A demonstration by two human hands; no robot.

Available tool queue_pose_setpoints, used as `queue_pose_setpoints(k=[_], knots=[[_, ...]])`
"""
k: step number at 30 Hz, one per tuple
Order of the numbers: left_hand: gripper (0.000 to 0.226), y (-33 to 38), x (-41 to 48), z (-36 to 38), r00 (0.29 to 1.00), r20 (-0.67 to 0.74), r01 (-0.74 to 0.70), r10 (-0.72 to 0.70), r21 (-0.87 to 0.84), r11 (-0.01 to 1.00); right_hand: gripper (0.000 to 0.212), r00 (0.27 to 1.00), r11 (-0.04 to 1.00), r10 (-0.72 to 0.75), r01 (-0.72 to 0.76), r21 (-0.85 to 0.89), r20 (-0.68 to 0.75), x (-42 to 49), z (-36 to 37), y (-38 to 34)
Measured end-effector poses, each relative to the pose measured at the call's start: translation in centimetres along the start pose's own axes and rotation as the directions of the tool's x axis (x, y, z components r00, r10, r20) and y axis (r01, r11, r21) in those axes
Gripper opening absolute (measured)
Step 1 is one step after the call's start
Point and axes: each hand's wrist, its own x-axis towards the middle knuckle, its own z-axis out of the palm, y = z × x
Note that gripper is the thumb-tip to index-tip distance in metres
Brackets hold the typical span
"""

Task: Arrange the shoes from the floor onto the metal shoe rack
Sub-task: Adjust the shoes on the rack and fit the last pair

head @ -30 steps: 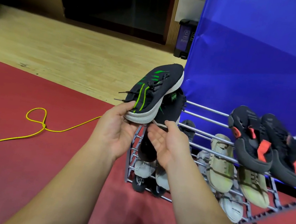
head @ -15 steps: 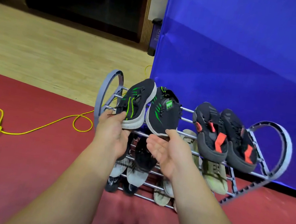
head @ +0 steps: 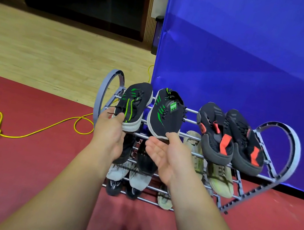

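The grey metal shoe rack (head: 282,128) with heart-shaped ends stands on the red floor against a blue panel. On the left of its top tier lie two black shoes with green stripes. My left hand (head: 109,135) grips the heel of the left green-striped shoe (head: 134,105), thumb on its side. My right hand (head: 167,157) is palm up with relaxed fingers, its thumb touching the heel of the right green-striped shoe (head: 167,115), which rests on the bars. A black pair with red tabs (head: 217,135) fills the right of the top tier.
Lower tiers hold beige shoes (head: 219,180), black shoes and white knit shoes (head: 138,178). A yellow cable (head: 24,135) loops over the red floor to the left. The blue panel (head: 255,61) stands right behind the rack. A dark bin (head: 157,34) sits beyond on wooden flooring.
Both green-striped shoes came down from the air onto the top tier's left side. My right hand has opened under its shoe; my left hand keeps its hold on the heel.
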Motion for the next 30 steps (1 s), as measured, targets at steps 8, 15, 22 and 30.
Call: queue_pose_setpoints(k=[8,15,22,30], knots=[[0.034,0.9,-1.2,0.2,0.979,0.078,-0.194,0.190,0.655,0.731,0.029,1.000,0.997,0.010,-0.008,-0.083,0.026,0.5,-0.4,0.1],[0.058,0.4,-1.3,-0.2,0.924,0.295,-0.374,0.243,0.829,0.417,0.021,0.998,0.993,-0.052,0.048,0.104,0.032,0.2,-0.1,-0.6],[0.057,0.3,-0.8,-0.6,0.929,0.311,-0.370,0.202,0.816,0.443,0.022,0.985,0.975,-0.158,0.145,0.171,0.069,-0.1,-0.5,-1.9],[0.045,4.1,-2.8,1.3,0.935,0.190,-0.354,0.300,0.556,0.752,0.028,0.939,0.962,-0.261,0.233,0.144,0.223,-1.8,-1.9,-4.9]])
